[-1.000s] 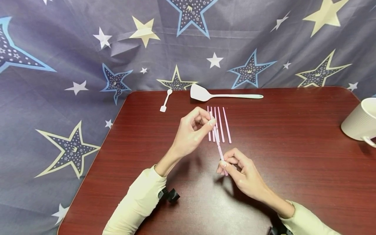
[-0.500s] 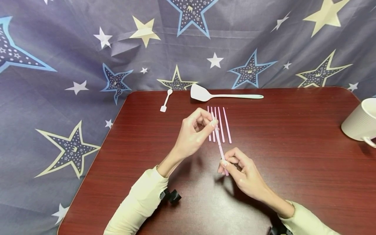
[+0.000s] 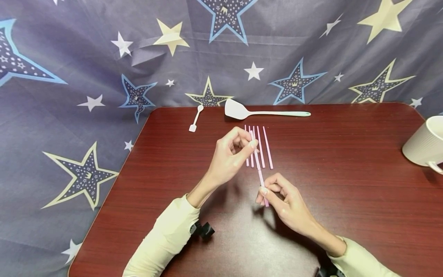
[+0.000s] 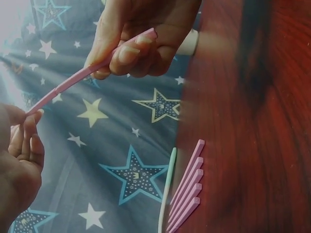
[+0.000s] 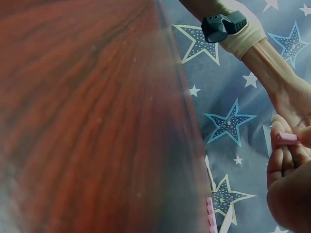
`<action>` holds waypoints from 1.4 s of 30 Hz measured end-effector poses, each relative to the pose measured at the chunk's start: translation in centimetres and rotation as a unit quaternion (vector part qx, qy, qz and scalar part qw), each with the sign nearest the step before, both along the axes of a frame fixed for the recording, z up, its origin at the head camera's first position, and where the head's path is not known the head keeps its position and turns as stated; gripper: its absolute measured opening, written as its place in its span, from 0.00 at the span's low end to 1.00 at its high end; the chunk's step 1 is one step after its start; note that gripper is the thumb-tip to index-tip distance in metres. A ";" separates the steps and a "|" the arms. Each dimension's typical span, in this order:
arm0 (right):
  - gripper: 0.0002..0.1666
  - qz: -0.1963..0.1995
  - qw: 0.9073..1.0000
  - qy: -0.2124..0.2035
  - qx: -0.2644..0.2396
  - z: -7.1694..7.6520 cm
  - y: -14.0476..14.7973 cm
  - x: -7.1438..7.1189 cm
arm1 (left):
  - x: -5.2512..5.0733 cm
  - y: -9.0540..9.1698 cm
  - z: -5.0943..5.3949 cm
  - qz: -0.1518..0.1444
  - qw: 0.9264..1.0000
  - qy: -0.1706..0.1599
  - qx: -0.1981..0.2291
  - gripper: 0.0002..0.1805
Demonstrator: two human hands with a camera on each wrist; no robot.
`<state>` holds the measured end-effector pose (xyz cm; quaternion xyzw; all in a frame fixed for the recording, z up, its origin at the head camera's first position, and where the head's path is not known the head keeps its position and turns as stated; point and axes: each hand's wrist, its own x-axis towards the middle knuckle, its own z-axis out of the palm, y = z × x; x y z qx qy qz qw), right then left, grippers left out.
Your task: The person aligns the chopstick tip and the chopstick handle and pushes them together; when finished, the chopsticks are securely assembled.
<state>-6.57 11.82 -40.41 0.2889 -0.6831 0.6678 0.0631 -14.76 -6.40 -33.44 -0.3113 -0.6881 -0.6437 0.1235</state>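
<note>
My left hand [image 3: 230, 156] pinches the upper part of a pink square-sided stick [image 3: 257, 157] between thumb and fingers. In my right hand [image 3: 288, 206] is the lower part of a second pink stick [image 3: 261, 179], its near end poking out below the thumb. The two sticks meet end to end in one slanting line above the table, a faint seam [image 4: 56, 91] showing in the left wrist view. Whether they are fixed together I cannot tell. Several more pink sticks [image 3: 267, 148] lie side by side on the table behind the hands, partly covered by the left hand's fingertips.
Along the back edge of the dark red wooden table [image 3: 346, 184] lie a white spatula [image 3: 237, 110] with a pale green handle end and a small white double-ended spoon [image 3: 196, 119]. A white ribbed mug [image 3: 423, 142] stands at the far right. A star-patterned cloth [image 3: 86, 69] hangs behind.
The left hand has shifted slightly to the right, and the facing stick ends, a little offset a second ago, now line up. The right hand has barely moved.
</note>
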 end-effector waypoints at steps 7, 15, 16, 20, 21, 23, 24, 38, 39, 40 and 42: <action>0.14 -0.044 0.996 0.044 0.068 0.3 0.3 -0.2 | -1.5 0.2 0.1 0.019 0.999 -0.027 0.001 0.09; 0.26 -0.061 0.978 0.118 0.159 0.0 0.9 -0.1 | -3.3 0.1 0.1 0.022 1.000 -0.015 0.005 0.17; 0.27 -0.061 0.976 0.131 0.164 -0.1 1.0 -0.2 | -3.4 0.1 0.1 0.022 1.000 -0.016 0.005 0.17; 0.25 -0.061 0.967 0.173 0.174 0.0 1.2 -0.4 | -3.8 0.1 -0.2 0.021 1.000 -0.020 0.004 0.16; 0.25 -0.063 0.966 0.180 0.176 0.0 1.2 -0.5 | -3.8 0.1 -0.2 0.022 1.000 -0.021 0.002 0.16; 0.23 -0.065 0.963 0.191 0.181 0.0 1.3 -0.6 | -4.0 0.2 -0.3 0.023 1.000 -0.021 0.000 0.15; 0.22 -0.066 0.961 0.195 0.183 0.0 1.4 -0.6 | -4.0 0.2 -0.3 0.023 0.999 -0.021 -0.001 0.15; 0.29 -0.140 0.917 0.274 0.253 0.3 2.3 -1.4 | -5.3 1.2 -0.9 0.015 0.998 -0.047 -0.033 0.13; 0.29 -0.143 0.914 0.277 0.259 0.3 2.4 -1.5 | -5.5 1.3 -0.9 0.014 0.998 -0.050 -0.037 0.13; 0.29 -0.145 0.911 0.280 0.265 0.4 2.6 -1.6 | -5.8 1.4 -1.0 0.014 0.998 -0.052 -0.043 0.13; 0.29 -0.149 0.907 0.281 0.275 0.5 2.9 -1.8 | -6.3 1.6 -1.0 0.013 0.997 -0.053 -0.058 0.14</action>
